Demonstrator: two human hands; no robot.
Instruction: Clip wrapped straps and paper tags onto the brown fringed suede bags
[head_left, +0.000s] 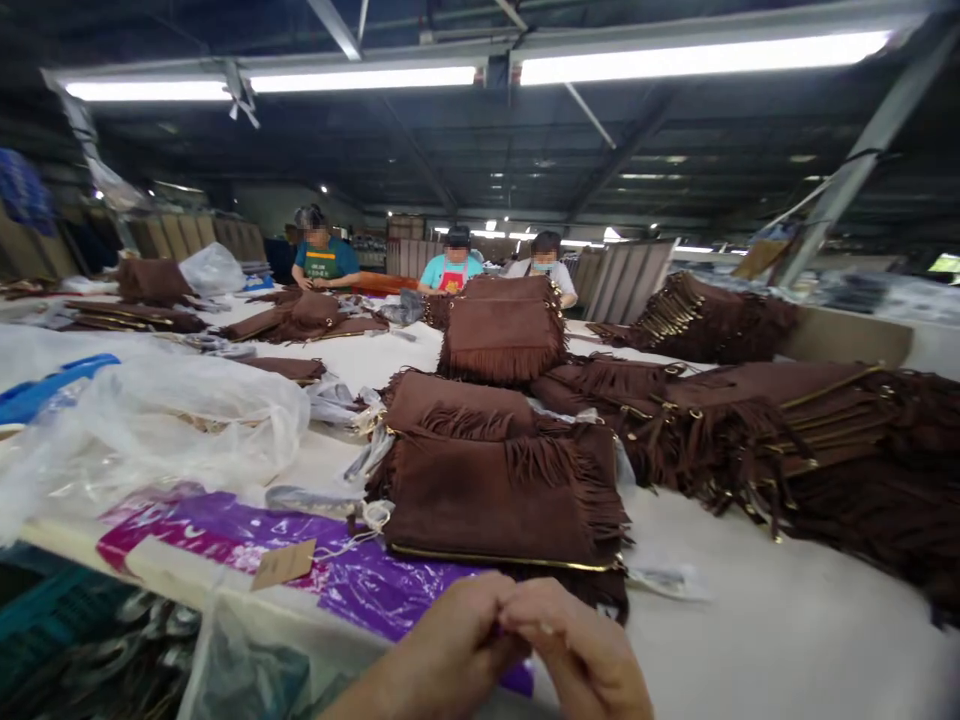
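My left hand (454, 645) and my right hand (581, 635) meet at the bottom middle of the view, fingertips curled together and touching. Both are closed; anything pinched between them is hidden. Just beyond them lies a stack of brown fringed bags (487, 500) with gold zips along the edge. A cardboard tag (285, 565) on a white string rests left of the hands, on a purple printed plastic bag (360, 565) that reaches the table's front edge.
Piles of brown bags (750, 420) cover the right side of the white table (750, 610). Clear plastic wrap (187, 420) lies bunched at left. Below the edge is a green crate (60, 620) of metal parts. Several people work across the table, one in a green apron (324, 265).
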